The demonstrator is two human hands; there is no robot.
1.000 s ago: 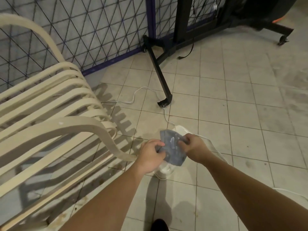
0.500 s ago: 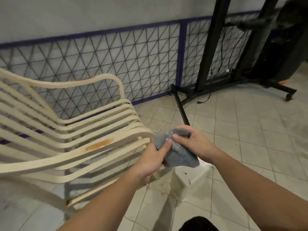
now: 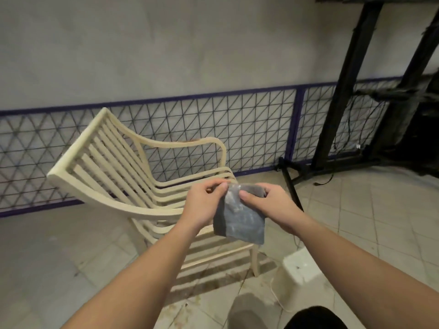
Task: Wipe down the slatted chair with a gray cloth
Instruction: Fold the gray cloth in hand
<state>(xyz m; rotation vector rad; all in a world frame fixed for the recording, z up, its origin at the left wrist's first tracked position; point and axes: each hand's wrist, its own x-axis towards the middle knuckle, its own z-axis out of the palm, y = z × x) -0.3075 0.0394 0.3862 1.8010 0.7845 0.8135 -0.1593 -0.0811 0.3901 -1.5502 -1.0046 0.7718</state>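
Your cloth (image 3: 240, 217): gray, folded into rough square, pale dusty smears on face, darker strip along left edge; hangs from top edge, held up in front of chair's seat. Your chair (image 3: 123, 186): cream plastic, slatted back and seat, curved armrests, upright on tiled floor, orange-brown stain on far armrest.

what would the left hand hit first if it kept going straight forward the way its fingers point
Probably the chair: the left hand, pinching the gray cloth at its top edge, points up and away toward the seat slats and far armrest. Depth is unclear from one view.
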